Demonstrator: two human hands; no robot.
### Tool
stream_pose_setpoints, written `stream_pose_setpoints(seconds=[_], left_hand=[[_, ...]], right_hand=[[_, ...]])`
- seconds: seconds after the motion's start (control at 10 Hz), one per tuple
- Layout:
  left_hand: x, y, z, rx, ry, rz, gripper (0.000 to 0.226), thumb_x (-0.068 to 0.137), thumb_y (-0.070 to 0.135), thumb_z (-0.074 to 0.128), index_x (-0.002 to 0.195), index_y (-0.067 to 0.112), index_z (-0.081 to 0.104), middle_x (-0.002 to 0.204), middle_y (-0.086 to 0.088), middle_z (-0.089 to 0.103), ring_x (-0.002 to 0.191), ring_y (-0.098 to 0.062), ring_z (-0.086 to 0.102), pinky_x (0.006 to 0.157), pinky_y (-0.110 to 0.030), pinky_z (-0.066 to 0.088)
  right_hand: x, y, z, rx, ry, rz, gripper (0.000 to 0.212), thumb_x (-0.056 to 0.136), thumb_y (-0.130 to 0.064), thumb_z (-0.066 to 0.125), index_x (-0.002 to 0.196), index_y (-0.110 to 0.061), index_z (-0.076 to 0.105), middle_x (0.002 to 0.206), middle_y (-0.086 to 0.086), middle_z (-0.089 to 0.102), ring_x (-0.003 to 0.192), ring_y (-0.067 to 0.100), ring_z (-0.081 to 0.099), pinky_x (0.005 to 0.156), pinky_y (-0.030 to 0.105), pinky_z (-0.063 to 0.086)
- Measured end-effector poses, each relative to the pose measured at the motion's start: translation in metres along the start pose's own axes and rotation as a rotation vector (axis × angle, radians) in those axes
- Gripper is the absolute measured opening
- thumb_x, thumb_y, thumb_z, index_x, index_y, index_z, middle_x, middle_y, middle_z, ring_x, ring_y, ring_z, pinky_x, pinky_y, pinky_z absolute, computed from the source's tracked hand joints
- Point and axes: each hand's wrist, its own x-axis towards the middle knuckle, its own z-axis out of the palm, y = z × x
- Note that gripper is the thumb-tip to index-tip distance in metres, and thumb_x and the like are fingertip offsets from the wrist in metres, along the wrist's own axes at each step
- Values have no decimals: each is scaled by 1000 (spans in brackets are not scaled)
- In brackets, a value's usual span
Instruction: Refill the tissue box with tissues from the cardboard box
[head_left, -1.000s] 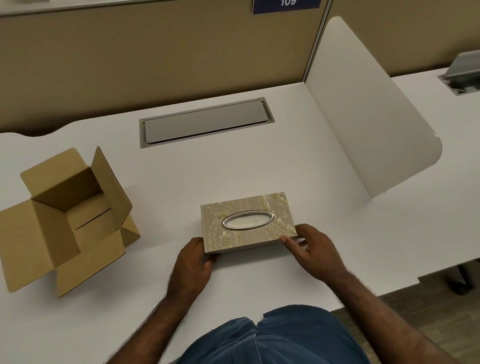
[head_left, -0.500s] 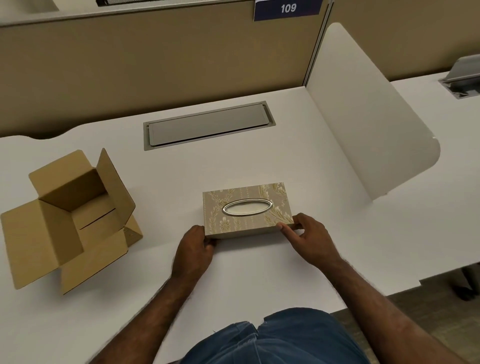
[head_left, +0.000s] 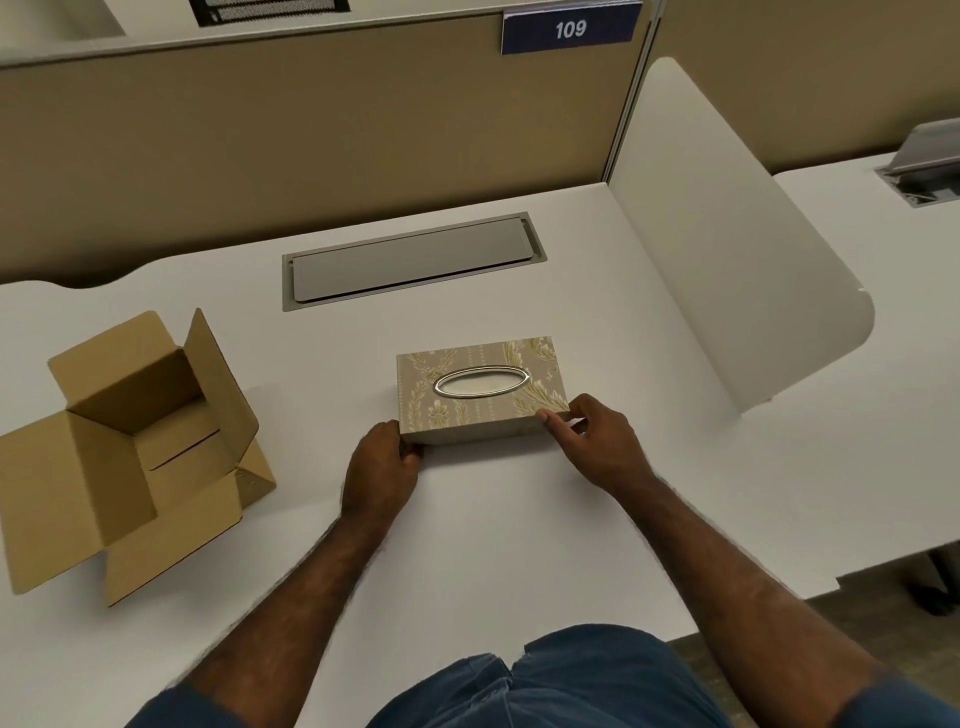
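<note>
Head camera view, looking down at a white desk (head_left: 493, 545) from the seated person's own position. Near the middle of the desk sits a rectangular tissue box (head_left: 480, 389) covered in beige fabric with a pale gold floral pattern. Its top has an oval opening (head_left: 482, 381) ringed in silver metal; no tissue pokes out of it. Both hands grip the box at its near corners: the left hand (head_left: 382, 465) curls around the near left corner, and the right hand (head_left: 597, 441) clasps the near right corner, thumb pressed along the top edge. Whether the box rests fully flat on the desk cannot be told.

Well apart to the left stands a brown cardboard box (head_left: 130, 447) with all its flaps (head_left: 218, 384) folded open. Only bare cardboard walls and floor show inside.

Beyond the tissue box, a grey metal cable hatch (head_left: 410, 262) lies closed, flush in the desk. A white divider panel (head_left: 727, 260) stands upright along the right side. Behind runs a tan partition wall (head_left: 311, 145) carrying a blue sign (head_left: 570, 28) that reads 109. Blue trousers (head_left: 545, 680) fill the bottom edge.
</note>
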Motion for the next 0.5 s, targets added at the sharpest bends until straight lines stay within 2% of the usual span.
stream_pose_setpoints(seconds=[0.1, 0.2, 0.3, 0.4, 0.5], left_hand=[[10, 0, 1, -11, 12, -30, 18, 87, 15, 73, 101, 5, 67, 98, -15, 71, 89, -35, 65, 72, -33, 47], [16, 2, 3, -5, 26, -47, 15, 86, 15, 72, 97, 7, 66, 94, -13, 70, 86, -34, 64, 70, -34, 48], [18, -1, 4, 32, 35, -47, 7, 87, 10, 69, 87, 7, 63, 89, -13, 68, 82, -33, 62, 68, -32, 42], [14, -2, -1, 67, 41, 0, 4, 91, 10, 68, 93, 6, 68, 93, -12, 70, 86, -32, 65, 72, -29, 42], [10, -9, -2, 16, 71, 14, 21, 93, 9, 67, 114, 6, 71, 110, -12, 72, 101, -31, 67, 85, -32, 50]], right_hand=[[9, -2, 1, 9, -1, 17, 53, 91, -76, 64, 95, -24, 63, 101, 0, 80, 87, 22, 75, 74, 36, 55], [16, -7, 0, 13, -6, 40, 66, 82, -89, 54, 96, -26, 64, 102, -2, 79, 91, 25, 74, 80, 41, 60], [23, -8, 0, 16, -7, 55, 74, 78, -94, 49, 99, -26, 67, 103, -4, 79, 91, 24, 74, 82, 42, 60], [26, -16, -3, -10, -17, 61, 70, 84, -88, 56, 109, -24, 68, 110, -3, 78, 96, 24, 74, 84, 42, 60], [29, -21, -6, -23, 5, 58, 68, 89, -77, 66, 128, -21, 65, 128, -1, 74, 111, 24, 71, 91, 42, 58]])
